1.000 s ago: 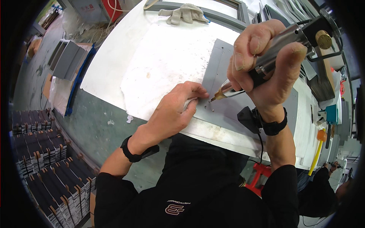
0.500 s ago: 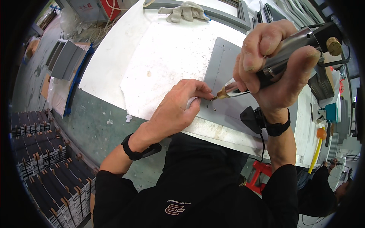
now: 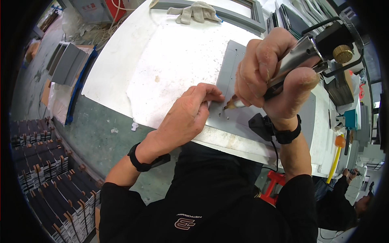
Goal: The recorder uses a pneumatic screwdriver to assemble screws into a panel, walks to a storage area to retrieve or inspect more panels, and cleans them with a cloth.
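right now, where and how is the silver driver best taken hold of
I'd take the silver driver round its middle, coming from the right, much as the right hand does. It tilts, its narrow nose pointing down-left at the grey panel and its rear crowded by a brass knob; the round middle looks easiest to wrap.

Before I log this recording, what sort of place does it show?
Probably a factory workshop or assembly area. The person's right hand holds what looks like a power screwdriver over a gray panel on a white worktable, and strapped stacks of dark-topped material stand at the lower left.
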Demonstrator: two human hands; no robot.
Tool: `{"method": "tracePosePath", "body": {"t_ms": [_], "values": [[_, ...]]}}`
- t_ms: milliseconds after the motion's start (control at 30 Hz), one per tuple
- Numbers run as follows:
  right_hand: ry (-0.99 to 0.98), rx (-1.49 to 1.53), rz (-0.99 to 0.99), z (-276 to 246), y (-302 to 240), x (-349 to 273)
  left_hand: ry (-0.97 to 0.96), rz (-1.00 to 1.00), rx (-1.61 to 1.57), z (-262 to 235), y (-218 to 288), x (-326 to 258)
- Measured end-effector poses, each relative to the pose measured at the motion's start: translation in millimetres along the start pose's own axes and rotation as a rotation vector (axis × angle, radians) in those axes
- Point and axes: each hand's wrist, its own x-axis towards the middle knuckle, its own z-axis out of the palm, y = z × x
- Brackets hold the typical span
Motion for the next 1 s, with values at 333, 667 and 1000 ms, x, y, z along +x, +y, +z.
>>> {"method": "tracePosePath", "body": {"t_ms": [333,667,1000], "values": [[-0.008,-0.031,-0.097,-9,6,-2,-0.075,0.033,0.173,-9,18,10],[0.241,0.119,-0.250,-97,-26,-44,-0.337,0.265,0.568,37,41,99],[0.509,-0.146,-0.238,-160,-87,-91,-0.417,0.332,0.638,77,49,137]]}}
